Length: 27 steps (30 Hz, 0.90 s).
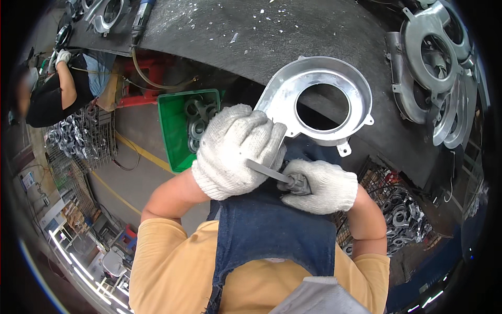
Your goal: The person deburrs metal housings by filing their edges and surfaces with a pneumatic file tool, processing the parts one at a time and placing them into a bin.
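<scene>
Both of my hands wear white knitted gloves. My left hand (pixel 238 152) is closed over the lower-left end of a silver cast-metal scroll-shaped housing (pixel 278 99), which has a large round hole and small mounting lugs. The housing is tilted over the bench edge, its open side facing up. In my right hand (pixel 327 188), closed in front of my apron, is a flat metal file (pixel 267 171) with a dark wrapped grip. The file's blade points up and left, its tip next to my left hand, below the housing. My left fingertips on the housing are partly hidden.
Metal flakes lie on the dark bench (pixel 219 57). Similar housings (pixel 431 63) are stacked at its right. A green crate (pixel 175 131) of castings stands left; a wire basket (pixel 374 180) of metal parts is lower right. A hosed hand tool (pixel 141 21) and a co-worker (pixel 63 89) are upper left.
</scene>
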### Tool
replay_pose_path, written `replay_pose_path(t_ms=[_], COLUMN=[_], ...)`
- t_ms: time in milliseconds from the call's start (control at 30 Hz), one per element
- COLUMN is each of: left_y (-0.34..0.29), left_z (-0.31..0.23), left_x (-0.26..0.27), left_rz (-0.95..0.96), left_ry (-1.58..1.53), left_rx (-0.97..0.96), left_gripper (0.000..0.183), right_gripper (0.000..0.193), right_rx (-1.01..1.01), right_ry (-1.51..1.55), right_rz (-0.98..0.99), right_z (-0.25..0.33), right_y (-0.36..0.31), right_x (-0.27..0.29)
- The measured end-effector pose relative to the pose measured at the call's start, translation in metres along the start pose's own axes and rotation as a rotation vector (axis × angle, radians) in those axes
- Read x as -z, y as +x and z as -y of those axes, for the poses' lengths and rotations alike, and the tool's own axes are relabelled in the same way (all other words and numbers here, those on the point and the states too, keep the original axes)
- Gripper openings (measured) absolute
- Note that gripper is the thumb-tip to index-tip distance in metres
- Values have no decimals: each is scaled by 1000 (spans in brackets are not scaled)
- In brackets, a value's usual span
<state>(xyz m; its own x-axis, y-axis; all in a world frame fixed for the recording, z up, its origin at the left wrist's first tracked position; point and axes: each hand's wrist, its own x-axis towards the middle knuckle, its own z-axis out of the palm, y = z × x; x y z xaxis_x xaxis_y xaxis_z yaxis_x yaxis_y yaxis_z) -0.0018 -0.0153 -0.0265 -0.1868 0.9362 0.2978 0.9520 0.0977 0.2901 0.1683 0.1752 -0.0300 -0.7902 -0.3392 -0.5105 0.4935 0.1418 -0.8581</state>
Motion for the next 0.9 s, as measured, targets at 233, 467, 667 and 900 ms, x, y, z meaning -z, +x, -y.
replay_pose_path(t_ms=[233, 467, 667, 900], left_y=[1, -1, 2, 0], left_z=[1, 4, 19, 48], left_x=[0, -2, 9, 6], left_rz=[-28, -49, -105, -164], left_ry=[-48, -34, -158, -305], left_rx=[20, 43, 124, 137], left_gripper=[43, 39, 33, 18], right_gripper=[32, 32, 32, 36], right_rx=[-147, -131, -7, -68], right_ry=[-65, -207, -63, 1088], right_rz=[-245, -450, -291, -191], right_z=[14, 23, 7, -33], right_y=[1, 3, -6, 5], right_x=[-13, -28, -26, 7])
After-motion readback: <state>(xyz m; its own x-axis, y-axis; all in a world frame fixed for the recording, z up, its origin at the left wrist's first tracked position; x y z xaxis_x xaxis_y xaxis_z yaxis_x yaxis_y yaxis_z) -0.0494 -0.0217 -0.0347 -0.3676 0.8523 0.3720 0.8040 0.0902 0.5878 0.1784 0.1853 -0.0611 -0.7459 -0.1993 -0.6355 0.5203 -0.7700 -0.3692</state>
